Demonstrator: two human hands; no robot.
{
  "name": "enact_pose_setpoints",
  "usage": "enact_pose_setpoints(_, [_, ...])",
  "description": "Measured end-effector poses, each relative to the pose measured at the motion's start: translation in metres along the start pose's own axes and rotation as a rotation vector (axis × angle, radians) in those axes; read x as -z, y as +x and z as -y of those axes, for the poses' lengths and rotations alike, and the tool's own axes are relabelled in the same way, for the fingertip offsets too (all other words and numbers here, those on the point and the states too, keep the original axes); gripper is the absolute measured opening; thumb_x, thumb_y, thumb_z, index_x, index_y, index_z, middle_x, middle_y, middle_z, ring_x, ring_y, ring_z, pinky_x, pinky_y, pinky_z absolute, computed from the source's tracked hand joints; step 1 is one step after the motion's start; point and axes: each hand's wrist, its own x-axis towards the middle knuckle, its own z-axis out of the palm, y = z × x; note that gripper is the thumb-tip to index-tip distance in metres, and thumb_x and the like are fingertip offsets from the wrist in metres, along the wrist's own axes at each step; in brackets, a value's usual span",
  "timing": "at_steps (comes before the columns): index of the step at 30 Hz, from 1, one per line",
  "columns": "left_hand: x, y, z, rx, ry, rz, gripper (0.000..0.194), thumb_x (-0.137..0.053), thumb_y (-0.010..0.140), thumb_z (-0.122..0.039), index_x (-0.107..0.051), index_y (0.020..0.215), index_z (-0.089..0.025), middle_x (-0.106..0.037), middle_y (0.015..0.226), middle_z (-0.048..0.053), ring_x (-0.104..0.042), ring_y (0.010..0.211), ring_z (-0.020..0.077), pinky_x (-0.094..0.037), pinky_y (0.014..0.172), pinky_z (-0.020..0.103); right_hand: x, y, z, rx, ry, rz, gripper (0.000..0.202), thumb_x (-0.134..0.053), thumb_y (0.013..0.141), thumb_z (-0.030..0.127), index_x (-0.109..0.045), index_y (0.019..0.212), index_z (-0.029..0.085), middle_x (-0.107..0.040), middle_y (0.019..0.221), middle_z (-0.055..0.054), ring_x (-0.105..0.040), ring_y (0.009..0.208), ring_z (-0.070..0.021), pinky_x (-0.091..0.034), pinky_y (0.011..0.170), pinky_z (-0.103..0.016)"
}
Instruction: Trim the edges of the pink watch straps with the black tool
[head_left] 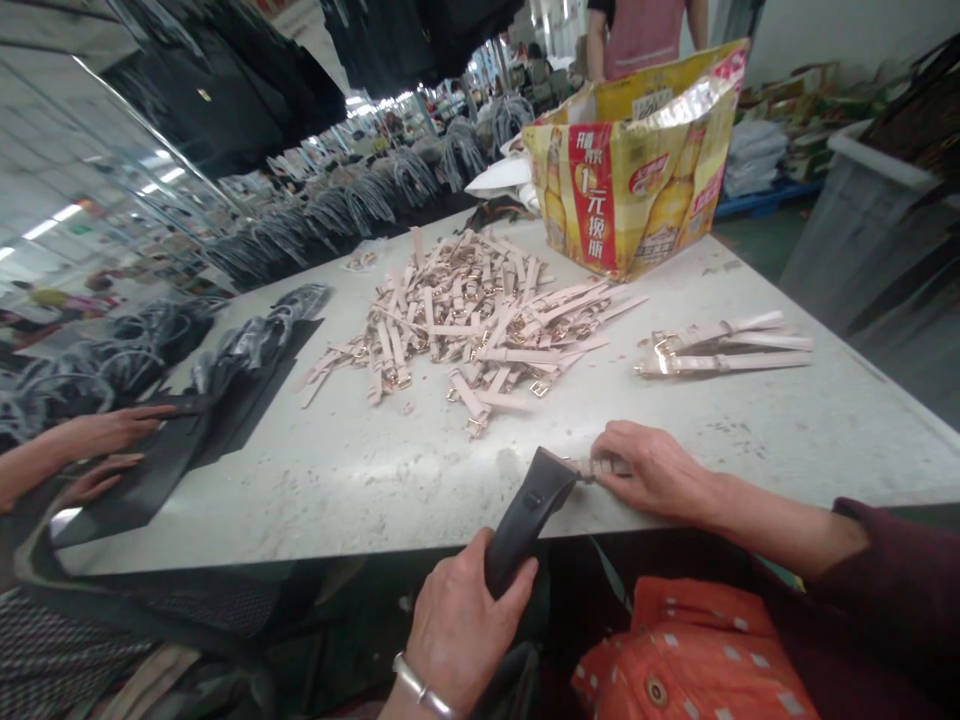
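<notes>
My left hand (461, 620), with a silver bangle at the wrist, is closed around the handle of a black electric hair clipper (529, 515). The clipper's wide head points up and right, at the end of a small pale pink buckle strap (600, 467). My right hand (656, 475) pinches that strap near the table's front edge; the fingers hide part of it. Beyond my hands lies a big loose heap of similar pink buckle straps (465, 310). To the right, several straps (720, 345) are laid together in a small group with gold buckles.
A yellow beer-printed bag (630, 180) stands at the back of the white table (360, 490). On the left, another person's hands (105, 450) handle black pieces (217, 420). A grey bin (847, 220) is at the right; dark bags (225, 90) hang above.
</notes>
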Motion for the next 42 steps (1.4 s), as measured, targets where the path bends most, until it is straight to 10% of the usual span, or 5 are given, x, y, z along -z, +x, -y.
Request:
enact_pose_setpoints(25, [0.016,0.019,-0.013,-0.009,0.074,0.096,0.028,-0.048,0.077,-0.048,-0.057,0.079,-0.022,-0.064,0.069,0.002,-0.061,0.064,0.0175,-0.037,0.059,0.025,0.001,0.018,0.001,0.01,0.017,0.111,0.008,-0.053,0.067,0.012,-0.056,0.07,0.019,-0.054,0.073,-0.002,-0.046,0.071,-0.0155,-0.028,0.062,-0.026])
enact_pose_setpoints(42, [0.016,0.021,-0.015,0.002,0.095,0.093,0.031,-0.045,0.078,-0.049,-0.058,0.082,-0.021,-0.065,0.072,0.004,-0.062,0.067,0.0187,-0.038,0.061,0.026,-0.006,0.009,-0.003,0.022,0.238,-0.067,0.014,-0.056,0.066,0.007,-0.054,0.075,0.017,-0.054,0.076,-0.001,-0.047,0.069,-0.013,-0.035,0.065,-0.024])
